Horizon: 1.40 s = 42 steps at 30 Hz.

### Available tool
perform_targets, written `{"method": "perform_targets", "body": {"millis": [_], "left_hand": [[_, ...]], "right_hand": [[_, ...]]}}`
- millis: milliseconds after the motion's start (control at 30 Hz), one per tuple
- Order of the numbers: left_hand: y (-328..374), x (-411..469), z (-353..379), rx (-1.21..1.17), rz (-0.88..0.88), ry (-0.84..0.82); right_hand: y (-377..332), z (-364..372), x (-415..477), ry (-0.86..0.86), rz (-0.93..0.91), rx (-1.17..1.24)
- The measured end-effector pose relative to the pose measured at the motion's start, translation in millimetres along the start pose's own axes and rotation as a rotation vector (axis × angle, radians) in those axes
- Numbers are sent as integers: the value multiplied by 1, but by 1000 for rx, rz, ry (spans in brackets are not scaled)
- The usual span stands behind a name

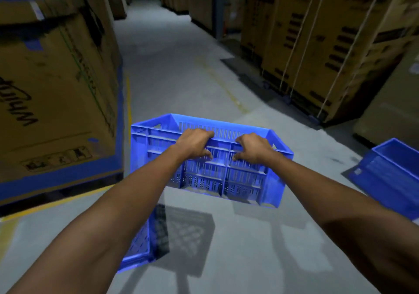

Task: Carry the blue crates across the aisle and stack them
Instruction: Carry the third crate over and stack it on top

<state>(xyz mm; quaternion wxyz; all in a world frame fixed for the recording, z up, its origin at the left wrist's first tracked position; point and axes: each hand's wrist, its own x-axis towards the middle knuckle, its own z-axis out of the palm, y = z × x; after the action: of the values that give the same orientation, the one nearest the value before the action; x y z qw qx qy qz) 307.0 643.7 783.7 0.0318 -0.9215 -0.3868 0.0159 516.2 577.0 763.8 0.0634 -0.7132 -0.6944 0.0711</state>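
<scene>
Straight ahead in the head view, a slotted blue crate (226, 175) hangs above the grey floor (181, 66) of the aisle, its shadow on the concrete beneath it. The left hand (195, 144) and right hand (254, 148) both grasp its near long rim, close together, fingers hooked over the edge and thumbs on the outer wall.

Below and left of this crate, a second blue crate (140, 243) lies on the floor, partly hidden by the left forearm. Well to the right of the held crate sits a third blue crate (390, 171) with a small pale sticker, too blurred to read.

Left of the held crate stands a large cardboard box (52, 89) with dark script lettering turned sideways and cut off, not legible in full, and a row of handling symbols near its lower edge. Beyond the crate to the right, strapped cartons (317, 44) carry blurred print.
</scene>
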Motion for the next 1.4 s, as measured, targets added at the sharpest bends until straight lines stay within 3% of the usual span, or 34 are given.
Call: {"method": "perform_targets", "body": {"millis": [100, 267, 733, 1000, 1400], "left_hand": [[21, 48, -21, -8, 48, 43], [62, 141, -40, -31, 142, 30], [180, 398, -97, 53, 387, 66], [224, 546, -93, 112, 574, 35], [299, 792, -108, 161, 880, -61]], "right_hand": [[42, -24, 10, 19, 39, 14], [137, -61, 31, -160, 91, 39], [370, -145, 81, 142, 229, -1], [475, -157, 139, 2, 471, 32], [618, -198, 223, 202, 738, -60]]}}
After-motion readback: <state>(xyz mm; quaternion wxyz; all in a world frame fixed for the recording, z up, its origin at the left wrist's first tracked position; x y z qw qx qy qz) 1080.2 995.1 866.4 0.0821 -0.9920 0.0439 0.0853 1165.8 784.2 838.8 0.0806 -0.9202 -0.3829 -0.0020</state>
